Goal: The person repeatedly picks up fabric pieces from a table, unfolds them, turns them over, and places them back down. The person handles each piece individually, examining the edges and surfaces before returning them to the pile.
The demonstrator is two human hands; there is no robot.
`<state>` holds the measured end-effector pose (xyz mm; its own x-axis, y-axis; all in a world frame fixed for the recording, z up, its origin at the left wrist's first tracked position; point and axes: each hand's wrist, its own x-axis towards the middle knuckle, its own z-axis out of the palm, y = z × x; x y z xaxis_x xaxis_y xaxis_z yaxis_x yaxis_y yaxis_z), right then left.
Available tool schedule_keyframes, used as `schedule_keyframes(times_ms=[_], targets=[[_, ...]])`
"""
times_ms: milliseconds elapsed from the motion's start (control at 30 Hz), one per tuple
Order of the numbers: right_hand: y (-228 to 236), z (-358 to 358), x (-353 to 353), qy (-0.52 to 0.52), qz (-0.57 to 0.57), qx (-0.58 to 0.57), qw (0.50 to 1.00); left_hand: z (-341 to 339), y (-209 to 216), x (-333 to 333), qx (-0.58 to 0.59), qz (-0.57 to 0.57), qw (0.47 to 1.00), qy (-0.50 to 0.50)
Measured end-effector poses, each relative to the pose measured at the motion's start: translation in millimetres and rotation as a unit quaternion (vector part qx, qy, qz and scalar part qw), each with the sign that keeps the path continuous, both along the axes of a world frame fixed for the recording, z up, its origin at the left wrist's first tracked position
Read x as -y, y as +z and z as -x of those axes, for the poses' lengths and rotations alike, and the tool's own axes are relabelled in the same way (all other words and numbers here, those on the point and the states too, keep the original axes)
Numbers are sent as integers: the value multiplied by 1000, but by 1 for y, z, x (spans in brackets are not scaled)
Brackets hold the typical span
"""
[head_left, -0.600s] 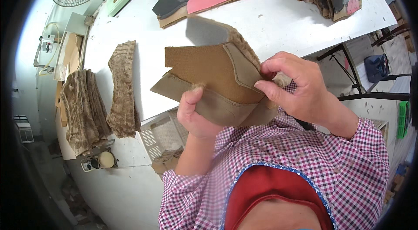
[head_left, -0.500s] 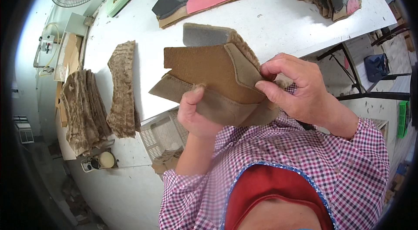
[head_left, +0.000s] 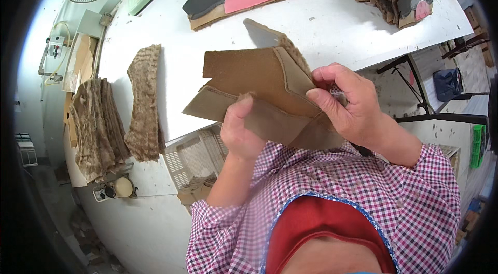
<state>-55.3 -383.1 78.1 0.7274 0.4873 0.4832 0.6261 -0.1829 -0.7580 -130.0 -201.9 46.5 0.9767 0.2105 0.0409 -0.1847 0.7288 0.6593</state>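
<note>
In the head view, the only one I have, the taupe-and-brown piece [head_left: 249,74] is up in the air, right at the near edge of the white table [head_left: 181,71] and in front of the checked smock [head_left: 321,170]. My left hand [head_left: 241,126] has it by the lower panel, thumb laid on top, the fingers underneath out of my sight. Over on the right, my right hand [head_left: 347,103] is pinching the edge between thumb and forefinger, just where the fleecy border meets the stitched panel. So the step in hand, as I judge it, is working or checking that edge. The next move, I'd say, calls for a steady left grip and a light right pinch, as the stuff looks floppy. Away to the left, one fleece strip [head_left: 143,103] lies beside a fleece stack [head_left: 96,128], neither touched.
</note>
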Motion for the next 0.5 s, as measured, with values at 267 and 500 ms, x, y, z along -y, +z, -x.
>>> schedule_keyframes(times_ms=[267, 500], targets=[[15, -2, 0, 28, 20, 49, 998, 3, 0, 4, -19, -32, 999, -32], [11, -3, -8, 10, -29, 88, 996, 5, -2, 9, -53, -48, 997, -39]])
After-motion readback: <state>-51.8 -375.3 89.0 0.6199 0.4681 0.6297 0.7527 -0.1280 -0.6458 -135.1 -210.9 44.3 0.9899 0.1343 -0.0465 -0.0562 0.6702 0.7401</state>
